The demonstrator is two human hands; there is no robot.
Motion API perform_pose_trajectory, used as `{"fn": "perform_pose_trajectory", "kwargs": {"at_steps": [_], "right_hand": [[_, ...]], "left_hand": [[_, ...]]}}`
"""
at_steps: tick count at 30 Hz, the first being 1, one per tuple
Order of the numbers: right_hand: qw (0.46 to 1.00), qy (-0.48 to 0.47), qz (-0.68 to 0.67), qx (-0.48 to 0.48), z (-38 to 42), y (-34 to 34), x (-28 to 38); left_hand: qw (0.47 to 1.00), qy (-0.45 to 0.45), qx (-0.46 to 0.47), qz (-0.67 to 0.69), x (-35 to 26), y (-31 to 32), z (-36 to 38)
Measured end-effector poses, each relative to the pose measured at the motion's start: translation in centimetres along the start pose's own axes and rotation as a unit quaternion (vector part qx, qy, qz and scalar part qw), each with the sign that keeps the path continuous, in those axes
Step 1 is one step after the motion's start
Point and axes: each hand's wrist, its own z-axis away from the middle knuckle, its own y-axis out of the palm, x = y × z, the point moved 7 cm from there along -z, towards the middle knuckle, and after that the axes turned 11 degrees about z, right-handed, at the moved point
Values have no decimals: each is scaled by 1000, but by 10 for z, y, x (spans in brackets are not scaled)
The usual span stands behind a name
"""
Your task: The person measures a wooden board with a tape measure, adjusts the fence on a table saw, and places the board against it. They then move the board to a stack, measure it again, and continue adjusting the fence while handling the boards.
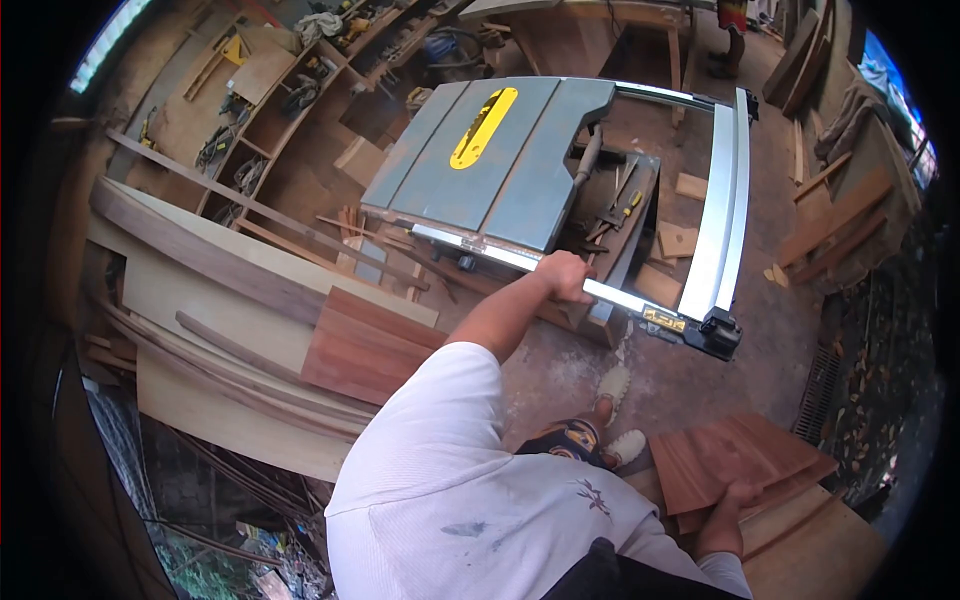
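My left hand [565, 276] is closed around the front rail [515, 257] of a table saw [430, 160]. The saw has a grey top and a yellow throat plate [484, 128]. Its silver rip fence [714, 210] stands out to the right on the extended rails. At lower right, my right hand [738, 497] grips the edge of a reddish-brown wooden panel [725, 455]. More panels lie under that one, and part of my fingers is hidden. A screwdriver with a yellow handle [631, 203] lies among tools on a wooden ledge beside the saw.
Long boards and plywood sheets [230, 400] lean at the left, with another reddish panel [365, 345] on them. A shelf unit [265, 150] with power tools is behind. Wood offcuts [678, 240] lie under the rails. A floor drain grate [818, 393] runs at right. Another person's legs [728, 55] show far off.
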Motion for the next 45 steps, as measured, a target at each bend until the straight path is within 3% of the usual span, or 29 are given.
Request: {"fn": "perform_pose_trajectory", "kwargs": {"at_steps": [8,12,13,14,15,16,18,21,22,23,24,25,27,36,43,44,45], "right_hand": [[992,-53,55,-105,-16,13,-12],[972,-57,227,-21,-29,24,10],[971,-12,238,-28,-47,22,-78],[978,-8,198,-59,-53,36,-106],[982,3,164,-96,-60,58,-109],[982,12,134,-136,-70,74,-96],[972,15,82,-221,-76,107,-100],[940,-40,24,-338,-111,159,-83],[925,-78,2,-372,-108,154,-132],[924,-63,13,-377,-66,81,-93],[984,23,-148,-101,0,21,-16],[984,32,-141,-108,3,17,-19],[970,64,-234,4,-1,32,-19],[992,117,-49,28,17,-1,2],[998,63,-26,8,51,30,-11],[994,16,-92,-55,57,40,-19],[989,14,-148,-5,78,37,-16]], "left_hand": [[1000,22,-5,4,4,5,-5],[999,0,7,-36,25,21,-17],[1000,9,-7,-26,29,24,-19],[1000,-6,4,-31,25,19,-16],[997,46,-56,3,15,8,-11],[1000,2,-19,-20,28,21,-19],[999,16,-35,13,2,4,-9],[999,23,-37,-11,-16,2,-7],[998,35,-53,-10,-19,1,-7],[998,35,-51,-6,-20,2,-7],[998,31,-52,-2,-21,3,-8],[998,40,-44,3,-25,4,-7],[998,36,-43,9,-26,3,-7],[996,73,-44,12,-26,2,-5],[997,69,-37,-5,-9,3,-7],[998,63,-29,-2,-8,0,-4],[995,85,-39,23,-4,-2,-1]]}}
